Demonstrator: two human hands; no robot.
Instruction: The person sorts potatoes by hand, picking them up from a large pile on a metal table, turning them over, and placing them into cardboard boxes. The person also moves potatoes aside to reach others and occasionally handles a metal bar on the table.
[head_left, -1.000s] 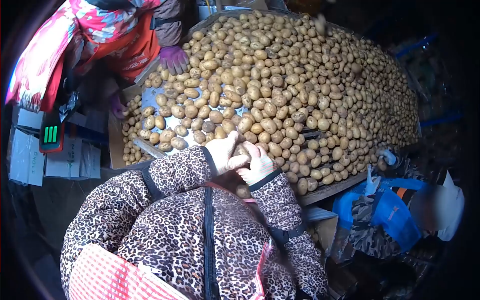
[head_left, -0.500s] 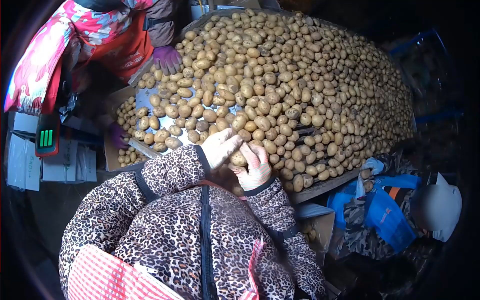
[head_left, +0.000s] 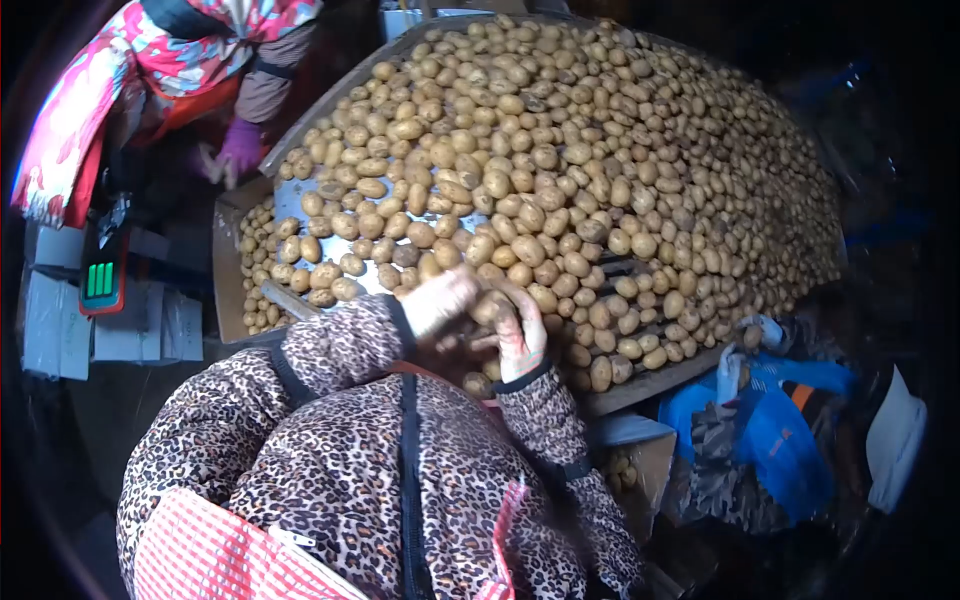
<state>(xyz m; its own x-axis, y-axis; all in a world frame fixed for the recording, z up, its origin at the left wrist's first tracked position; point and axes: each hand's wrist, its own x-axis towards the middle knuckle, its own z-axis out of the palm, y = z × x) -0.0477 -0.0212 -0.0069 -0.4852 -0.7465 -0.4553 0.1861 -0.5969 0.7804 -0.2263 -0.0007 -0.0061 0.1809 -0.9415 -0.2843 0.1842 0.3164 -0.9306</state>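
Note:
My right hand [head_left: 520, 335] curls its fingers around a potato [head_left: 489, 308] just above the near edge of the pile. Close beside it on the left is my left hand [head_left: 440, 303], smeared by motion, so its grip does not show clearly. Both hands are in front of my leopard-print jacket. Beyond them, loose potatoes [head_left: 560, 215] cover a large sorting table. A bare patch of its metal surface [head_left: 290, 197] shows at the left. One more potato [head_left: 477, 384] lies just below my hands.
A cardboard box [head_left: 228, 270] of potatoes adjoins the table's left end; another box [head_left: 655, 462] sits at the lower right. A co-worker's purple-gloved hand [head_left: 240, 148] is at upper left. Another person in blue [head_left: 780, 430] bends at right. White boxes [head_left: 130, 325] are stacked left.
The co-worker at upper left has drawn the purple gloves away from the potatoes and box. My left hand has shifted and blurred. The person at right has leaned lower.

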